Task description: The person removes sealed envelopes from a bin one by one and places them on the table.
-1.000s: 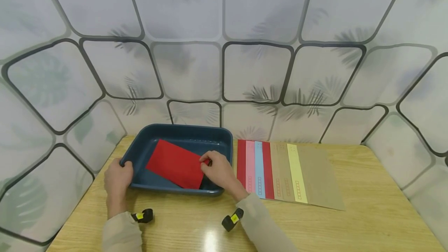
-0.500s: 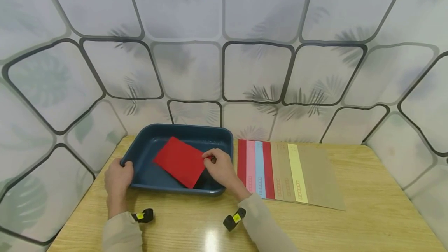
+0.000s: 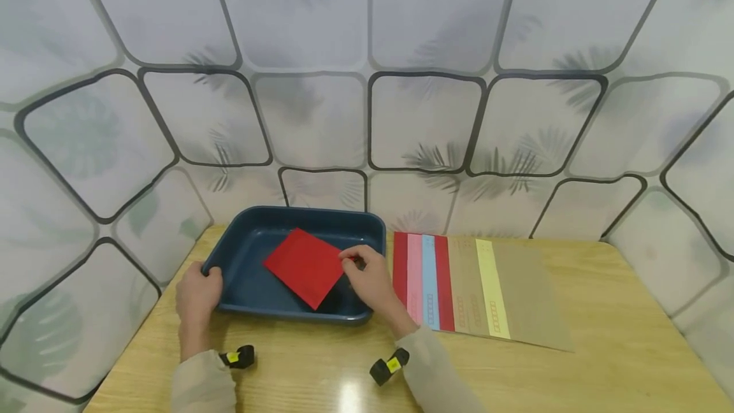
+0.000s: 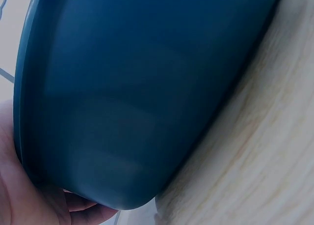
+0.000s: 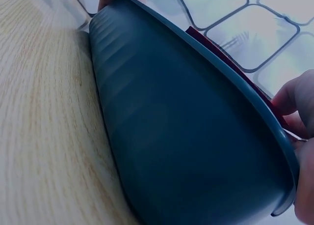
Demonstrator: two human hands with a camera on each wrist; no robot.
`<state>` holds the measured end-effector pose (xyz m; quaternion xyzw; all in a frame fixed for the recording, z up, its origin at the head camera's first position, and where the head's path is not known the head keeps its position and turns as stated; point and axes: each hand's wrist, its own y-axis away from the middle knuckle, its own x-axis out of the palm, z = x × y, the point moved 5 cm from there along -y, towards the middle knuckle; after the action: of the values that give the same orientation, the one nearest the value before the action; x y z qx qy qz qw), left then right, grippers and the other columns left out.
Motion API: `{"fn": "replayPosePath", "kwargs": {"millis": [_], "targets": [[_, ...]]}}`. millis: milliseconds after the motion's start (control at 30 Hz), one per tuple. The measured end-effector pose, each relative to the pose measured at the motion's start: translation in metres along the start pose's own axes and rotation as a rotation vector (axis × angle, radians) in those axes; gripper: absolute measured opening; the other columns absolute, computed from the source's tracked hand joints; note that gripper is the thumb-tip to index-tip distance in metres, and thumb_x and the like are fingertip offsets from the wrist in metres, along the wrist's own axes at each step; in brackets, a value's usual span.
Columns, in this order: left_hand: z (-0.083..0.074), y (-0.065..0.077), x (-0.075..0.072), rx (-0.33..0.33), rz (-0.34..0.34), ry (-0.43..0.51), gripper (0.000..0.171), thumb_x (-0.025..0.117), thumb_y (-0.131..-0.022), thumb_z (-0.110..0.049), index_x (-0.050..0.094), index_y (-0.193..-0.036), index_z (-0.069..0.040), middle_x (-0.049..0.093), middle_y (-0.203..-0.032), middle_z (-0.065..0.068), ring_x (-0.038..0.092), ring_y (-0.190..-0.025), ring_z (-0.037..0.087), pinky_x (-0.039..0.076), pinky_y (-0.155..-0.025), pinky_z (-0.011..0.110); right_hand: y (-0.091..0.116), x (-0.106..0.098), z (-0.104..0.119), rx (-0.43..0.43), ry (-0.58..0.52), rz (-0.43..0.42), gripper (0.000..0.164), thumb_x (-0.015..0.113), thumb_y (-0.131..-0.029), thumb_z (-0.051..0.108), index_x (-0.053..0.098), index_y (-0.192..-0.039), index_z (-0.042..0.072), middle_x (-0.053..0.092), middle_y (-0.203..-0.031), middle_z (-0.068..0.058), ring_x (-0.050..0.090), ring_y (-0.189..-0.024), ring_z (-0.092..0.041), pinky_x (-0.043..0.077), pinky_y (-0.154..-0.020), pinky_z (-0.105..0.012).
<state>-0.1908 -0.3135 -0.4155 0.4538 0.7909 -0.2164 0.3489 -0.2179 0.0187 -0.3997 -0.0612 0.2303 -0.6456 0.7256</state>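
A dark blue plastic tray (image 3: 241,285) stands on the wooden table. My left hand (image 3: 197,295) grips its left rim, thumb on top; the left wrist view shows the fingers bent under the tray's corner (image 4: 113,151). Between the thumb and fingers of my right hand (image 3: 369,276) is the right corner of a red envelope (image 3: 306,266), its flat face tilted over the tray's inside. The right wrist view catches only a dark red strip of the envelope (image 5: 230,60) above the tray's rim, with the right fingertips (image 5: 287,99) at its end.
Right of the tray lies an overlapping row of envelopes: red (image 3: 400,260), pink (image 3: 414,266), light blue (image 3: 429,273), a second red (image 3: 443,279), then brown (image 3: 530,292) ones with a yellow (image 3: 492,285) among them. A patterned curtain (image 3: 424,120) stands behind the table (image 3: 625,336).
My right hand has drawn the red envelope rightward within the tray and turned it, so its lower corner points more toward me. The left hand keeps its grip on the rim.
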Motion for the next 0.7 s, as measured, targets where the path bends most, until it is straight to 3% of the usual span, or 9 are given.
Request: {"fn": "replayPosePath", "kwargs": {"millis": [233, 433, 700], "targets": [[0.001, -0.001, 0.0, -0.008, -0.007, -0.004, 0.044, 0.033, -0.091, -0.023, 0.049, -0.121, 0.005, 0.052, -0.117, 0.034, 0.05, -0.097, 0.049, 0.042, -0.074, 0.06, 0.004, -0.009, 0.027, -0.033, -0.068, -0.022, 0.012, 0.054, -0.087, -0.001, 0.064, -0.093, -0.002, 0.062, -0.089, -0.017, 0.054, -0.061, -0.017, 0.052, -0.045, -0.029], [-0.002, -0.002, 0.0, -0.015, -0.006, 0.008, 0.045, 0.032, -0.091, -0.022, 0.047, -0.123, 0.005, 0.051, -0.12, 0.034, 0.049, -0.1, 0.048, 0.042, -0.076, 0.061, 0.001, -0.014, 0.03, -0.009, -0.123, -0.018, 0.012, 0.055, -0.087, -0.001, 0.064, -0.095, -0.004, 0.063, -0.089, -0.02, 0.057, -0.062, -0.023, 0.053, -0.049, -0.028], [-0.001, -0.001, 0.001, -0.027, 0.004, 0.005, 0.044, 0.033, -0.09, -0.021, 0.049, -0.121, 0.005, 0.052, -0.118, 0.034, 0.05, -0.098, 0.047, 0.042, -0.074, 0.06, -0.003, -0.021, 0.024, 0.049, -0.271, -0.007, 0.014, 0.054, -0.086, -0.004, 0.062, -0.096, -0.011, 0.062, -0.094, -0.028, 0.06, -0.064, -0.031, 0.057, -0.053, -0.037]]}}
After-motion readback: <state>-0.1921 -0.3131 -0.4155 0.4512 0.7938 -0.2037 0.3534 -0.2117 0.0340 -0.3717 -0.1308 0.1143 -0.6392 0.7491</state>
